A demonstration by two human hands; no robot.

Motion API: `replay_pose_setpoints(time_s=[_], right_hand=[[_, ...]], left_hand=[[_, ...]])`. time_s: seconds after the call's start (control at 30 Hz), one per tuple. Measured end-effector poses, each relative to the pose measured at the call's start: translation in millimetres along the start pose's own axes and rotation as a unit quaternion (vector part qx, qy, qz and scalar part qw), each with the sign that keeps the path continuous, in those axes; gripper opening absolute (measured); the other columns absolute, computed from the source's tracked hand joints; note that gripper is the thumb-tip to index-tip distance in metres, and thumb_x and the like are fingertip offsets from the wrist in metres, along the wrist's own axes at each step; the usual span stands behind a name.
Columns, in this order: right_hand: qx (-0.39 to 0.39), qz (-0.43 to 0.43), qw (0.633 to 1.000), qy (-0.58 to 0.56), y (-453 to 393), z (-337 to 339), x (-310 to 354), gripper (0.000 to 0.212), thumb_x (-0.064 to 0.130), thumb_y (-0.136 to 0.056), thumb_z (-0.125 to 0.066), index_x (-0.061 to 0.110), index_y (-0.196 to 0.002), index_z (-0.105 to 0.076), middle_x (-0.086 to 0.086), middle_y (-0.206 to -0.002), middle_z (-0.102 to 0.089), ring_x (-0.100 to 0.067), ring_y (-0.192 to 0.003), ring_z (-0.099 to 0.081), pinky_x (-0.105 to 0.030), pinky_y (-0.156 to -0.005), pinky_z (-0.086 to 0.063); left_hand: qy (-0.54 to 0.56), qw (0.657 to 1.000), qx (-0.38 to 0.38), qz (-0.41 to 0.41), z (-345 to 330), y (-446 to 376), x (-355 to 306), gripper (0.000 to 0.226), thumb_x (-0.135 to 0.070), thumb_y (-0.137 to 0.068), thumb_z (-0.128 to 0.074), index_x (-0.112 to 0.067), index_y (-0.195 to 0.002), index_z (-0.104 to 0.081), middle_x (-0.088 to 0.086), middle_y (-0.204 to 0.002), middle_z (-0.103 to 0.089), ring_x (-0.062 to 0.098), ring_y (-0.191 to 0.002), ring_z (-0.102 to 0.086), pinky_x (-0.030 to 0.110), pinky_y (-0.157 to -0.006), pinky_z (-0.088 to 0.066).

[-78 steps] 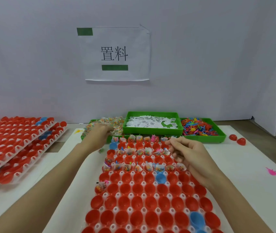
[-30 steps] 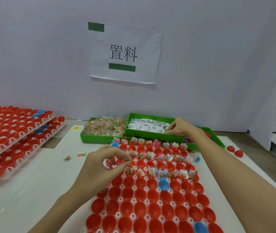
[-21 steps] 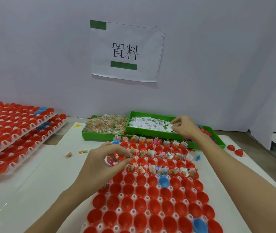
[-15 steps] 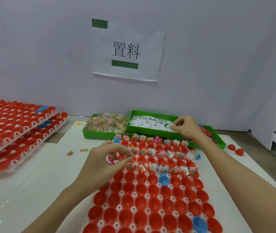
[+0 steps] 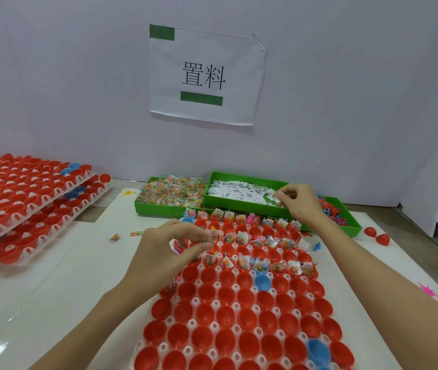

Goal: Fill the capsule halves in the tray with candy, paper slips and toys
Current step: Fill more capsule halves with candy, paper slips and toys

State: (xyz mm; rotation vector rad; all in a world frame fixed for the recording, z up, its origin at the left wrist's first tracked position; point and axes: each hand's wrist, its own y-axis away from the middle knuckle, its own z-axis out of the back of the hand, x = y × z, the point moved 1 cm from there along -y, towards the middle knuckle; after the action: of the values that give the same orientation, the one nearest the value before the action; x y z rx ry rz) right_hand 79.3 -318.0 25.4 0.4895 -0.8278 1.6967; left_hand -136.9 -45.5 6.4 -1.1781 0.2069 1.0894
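Note:
A white tray [image 5: 195, 283] of red and a few blue capsule halves lies in front of me. Its three far rows hold candy packets, paper slips and toys; the near rows are empty. My left hand [image 5: 167, 252] hovers over the tray's left side and pinches candy packets [image 5: 207, 237] between fingers and thumb. My right hand [image 5: 299, 204] reaches over the green paper slip bin [image 5: 239, 206] and pinches white paper slips [image 5: 279, 200].
A green candy bin [image 5: 164, 208] stands left of the slip bin; a green toy bin [image 5: 351, 228] stands to its right. Stacked capsule trays [image 5: 25, 198] fill the left. Two loose candy packets [image 5: 125, 235], loose red halves [image 5: 378, 235] and a pink toy [image 5: 430, 291] lie on the table.
My right hand left the tray, reached back to the slip bin and picked up slips. My left hand came from the candy bin to the tray's left side holding candy packets.

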Motion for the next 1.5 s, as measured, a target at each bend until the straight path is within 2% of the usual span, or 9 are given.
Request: replay_pose_setpoints(time_s=[0.2, 0.3, 0.37, 0.57, 0.73, 0.93, 1.17, 1.3, 1.5], right_hand=[[-0.033, -0.009, 0.998, -0.047, 9, 4, 0, 0.016, 0.015, -0.101, -0.063, 0.007, -0.114, -0.069, -0.005, -0.086, -0.078, -0.005, -0.075, -0.071, -0.021, -0.066, -0.055], [-0.087, -0.012, 0.991, -0.100, 23, 9, 6, 0.015, 0.022, -0.096, -0.071, 0.012, -0.106, -0.069, 0.001, -0.080, -0.078, -0.003, -0.071, -0.074, -0.028, -0.073, -0.060], [-0.065, -0.009, 0.986, -0.151, 39, 11, 15, 0.014, 0.024, -0.092, -0.076, 0.015, -0.101, -0.072, 0.003, -0.079, -0.079, -0.005, -0.074, -0.075, -0.029, -0.075, -0.061], [0.008, 0.054, 0.985, -0.166, 106, 13, 51, 0.010, 0.016, -0.093, -0.073, 0.024, -0.098, -0.077, 0.013, -0.086, -0.077, -0.002, -0.082, -0.072, -0.010, -0.070, -0.053], [0.002, 0.094, 0.981, -0.171, 154, 8, 65, 0.021, 0.009, -0.094, -0.071, 0.027, -0.099, -0.079, 0.015, -0.092, -0.077, -0.004, -0.088, -0.072, -0.017, -0.079, -0.057], [0.022, 0.119, 0.982, -0.147, 173, -3, 66, 0.015, 0.013, -0.090, -0.077, 0.027, -0.094, -0.077, 0.014, -0.086, -0.076, -0.007, -0.083, -0.072, -0.021, -0.076, -0.059], [0.070, 0.181, 0.974, -0.113, 181, -9, 75, 0.015, 0.018, -0.092, -0.075, 0.032, -0.096, -0.079, 0.020, -0.089, -0.074, -0.008, -0.088, -0.072, -0.020, -0.074, -0.056], [0.089, 0.198, 0.970, -0.110, 184, -8, 78, 0.018, 0.021, -0.095, -0.072, 0.036, -0.099, -0.079, 0.021, -0.095, -0.074, -0.007, -0.095, -0.070, -0.014, -0.077, -0.052], [0.146, 0.192, 0.962, -0.126, 186, -10, 78, 0.013, 0.029, -0.094, -0.073, 0.038, -0.103, -0.078, 0.014, -0.103, -0.072, -0.012, -0.102, -0.068, -0.024, -0.085, -0.055]], left_hand=[[0.005, 1.000, -0.002, 0.010, -1, 0, 0, 0.015, -0.024, -0.081, -0.082, -0.028, -0.095, -0.080, -0.019, -0.089, -0.076, 0.003, -0.082, -0.073, 0.016, -0.073, -0.053], [0.013, 1.000, -0.007, 0.009, -1, -1, -1, 0.014, -0.032, -0.082, -0.077, -0.028, -0.095, -0.079, -0.021, -0.092, -0.075, 0.003, -0.083, -0.073, 0.016, -0.073, -0.053], [0.015, 1.000, -0.006, 0.009, -1, -1, -1, 0.014, -0.034, -0.082, -0.076, -0.029, -0.095, -0.079, -0.023, -0.094, -0.075, 0.003, -0.084, -0.073, 0.016, -0.073, -0.053], [0.014, 1.000, -0.004, 0.005, -3, -1, -3, 0.015, -0.030, -0.084, -0.076, -0.026, -0.097, -0.080, -0.023, -0.096, -0.075, 0.000, -0.086, -0.073, 0.016, -0.076, -0.055], [0.030, 1.000, -0.001, 0.005, -4, 1, -10, 0.012, -0.027, -0.085, -0.077, -0.025, -0.097, -0.078, -0.019, -0.094, -0.076, 0.002, -0.086, -0.074, 0.016, -0.079, -0.056], [0.041, 0.996, 0.060, -0.044, -8, 4, -22, 0.009, -0.024, -0.087, -0.079, -0.028, -0.095, -0.078, -0.013, -0.093, -0.073, 0.016, -0.083, -0.065, 0.019, -0.073, -0.050], [0.051, 0.993, 0.096, -0.042, -16, 9, -27, 0.038, -0.027, -0.081, -0.086, -0.028, -0.115, -0.066, -0.016, -0.083, -0.074, 0.009, -0.076, -0.072, 0.018, -0.076, -0.055], [0.033, 0.994, 0.087, -0.051, -14, 9, -29, 0.032, -0.031, -0.077, -0.088, -0.025, -0.103, -0.070, -0.019, -0.078, -0.073, 0.005, -0.071, -0.070, 0.017, -0.074, -0.055], [-0.017, 0.992, 0.068, -0.108, -13, 10, -35, 0.025, -0.033, -0.075, -0.086, -0.018, -0.092, -0.076, -0.014, -0.075, -0.066, 0.001, -0.068, -0.061, 0.012, -0.069, -0.050]])
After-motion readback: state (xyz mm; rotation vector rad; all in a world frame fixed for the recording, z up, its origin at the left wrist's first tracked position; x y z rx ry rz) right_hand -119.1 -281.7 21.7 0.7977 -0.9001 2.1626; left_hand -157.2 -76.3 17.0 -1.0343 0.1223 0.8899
